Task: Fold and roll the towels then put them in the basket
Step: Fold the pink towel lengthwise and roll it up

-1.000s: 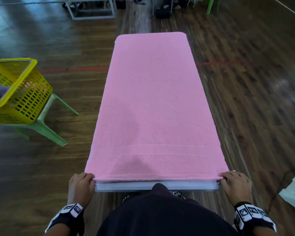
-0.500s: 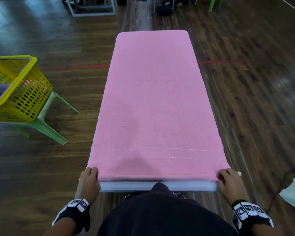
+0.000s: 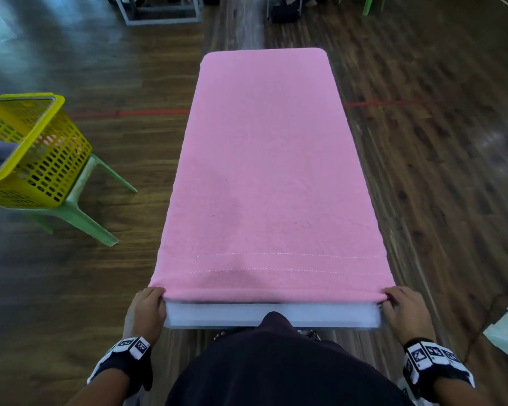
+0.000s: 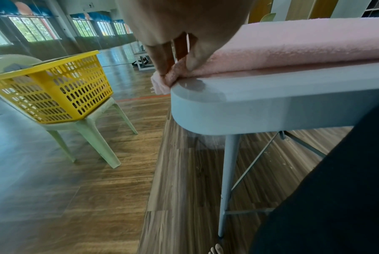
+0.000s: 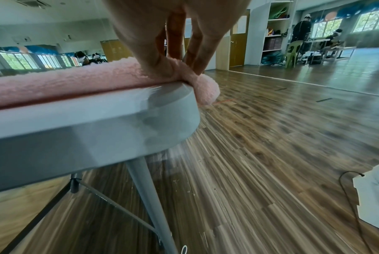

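pink towel spread flat along the white table, its near edge turned into a thin roll; yellow perforated basket tilted, well apart at left.

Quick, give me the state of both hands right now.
Left hand: closed, pinching the near left corner of the pink towel.
Right hand: closed, pinching the towel's near right corner.
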Motion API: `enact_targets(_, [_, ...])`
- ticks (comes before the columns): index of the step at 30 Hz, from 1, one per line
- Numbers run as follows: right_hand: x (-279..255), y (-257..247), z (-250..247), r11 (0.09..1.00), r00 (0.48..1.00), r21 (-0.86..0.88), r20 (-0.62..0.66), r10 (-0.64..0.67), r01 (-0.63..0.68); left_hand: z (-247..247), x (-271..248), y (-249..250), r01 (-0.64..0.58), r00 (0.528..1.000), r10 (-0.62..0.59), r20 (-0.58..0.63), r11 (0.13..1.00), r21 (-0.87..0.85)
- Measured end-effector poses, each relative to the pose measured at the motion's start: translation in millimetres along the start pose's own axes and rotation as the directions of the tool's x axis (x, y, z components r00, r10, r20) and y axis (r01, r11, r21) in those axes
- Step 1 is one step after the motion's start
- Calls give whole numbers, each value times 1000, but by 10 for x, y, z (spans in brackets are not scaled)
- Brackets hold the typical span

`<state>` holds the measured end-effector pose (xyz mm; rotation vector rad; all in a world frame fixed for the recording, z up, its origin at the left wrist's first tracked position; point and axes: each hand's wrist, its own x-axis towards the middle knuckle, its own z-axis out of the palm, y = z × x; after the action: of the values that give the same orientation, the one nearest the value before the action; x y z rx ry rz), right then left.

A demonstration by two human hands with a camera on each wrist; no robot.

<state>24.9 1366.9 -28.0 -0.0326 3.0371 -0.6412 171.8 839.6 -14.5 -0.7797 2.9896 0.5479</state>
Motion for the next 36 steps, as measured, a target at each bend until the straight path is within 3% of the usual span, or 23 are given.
enact_targets(3, [19, -54, -49, 988, 999, -149, 12, 32, -30, -93, 42, 12, -74, 997, 67, 44, 979, 192])
enact_targets(6, [92, -91, -72, 980, 991, -180, 82, 102, -86, -137, 103, 65, -60, 996, 38, 80, 952, 301])
enact_targets(10, [207, -139, -105, 979, 996, -185, 16, 90, -86, -139, 185, 89, -26, 1000, 23, 16, 959, 281])
enact_targets(14, [183, -151, -25, 979, 989, -155, 89, -119, 132, -22, 170, 139, -175, 984, 169, 63, 978, 116])
enact_targets(16, [140, -132, 16, 975, 980, -134, 109, -164, 178, 19, 131, 138, -195, 980, 192, 43, 978, 72])
enact_targets(19, [111, -92, 23, 981, 983, -86, 65, -171, 176, 68, 130, 38, -206, 978, 207, -29, 978, 26])
enact_targets(22, [145, -78, 12, 989, 989, -46, 61, -137, 140, 86, 187, -38, -158, 987, 159, -22, 987, 20])
enact_targets(24, [168, -71, 4, 994, 993, -44, 57, -101, 104, 29, 193, -3, -176, 984, 177, 2, 978, 108])
enact_targets(26, [187, -96, -26, 982, 993, -159, 69, -94, 104, -61, 195, 51, -208, 978, 194, 79, 946, 248])
enact_targets(29, [233, -179, -92, 962, 986, -257, 156, -53, 93, -133, 215, 90, -202, 976, 157, 154, 916, 347])
enact_targets(31, [274, -203, -104, 978, 983, -198, 178, -33, 68, -137, 248, 94, -171, 981, 129, 144, 926, 336])
enact_targets(33, [315, -190, -105, 983, 995, -174, 91, -37, 53, -132, 274, 115, -152, 986, 120, 120, 938, 310])
enact_targets(36, [323, -220, -60, 973, 991, -199, 88, -101, 117, -140, 259, 192, -221, 974, 200, 107, 942, 251])
